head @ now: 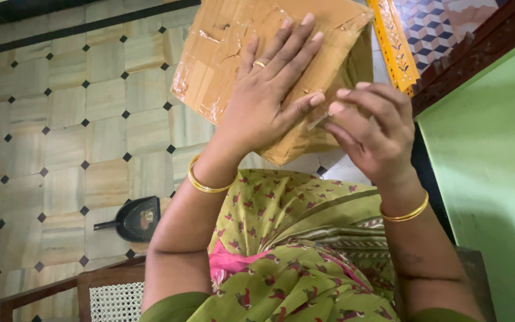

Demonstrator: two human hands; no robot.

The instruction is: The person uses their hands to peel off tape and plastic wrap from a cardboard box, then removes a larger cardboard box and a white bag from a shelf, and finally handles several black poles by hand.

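Observation:
A brown cardboard parcel (227,53) wrapped in clear tape rests on my lap, over green patterned cloth (287,238). My left hand (269,95) lies flat on top of it, fingers spread, a ring on one finger. My right hand (374,128) is at the parcel's near right corner, thumb and fingertips pinching at a loose strip of tape there. Gold bangles circle both wrists.
A tiled floor (61,119) with small black diamond insets spreads to the left. A black dustpan (132,219) lies on it. A wooden chair with a cane seat (108,295) is at lower left. A green wall (496,167) and dark wooden frame stand on the right.

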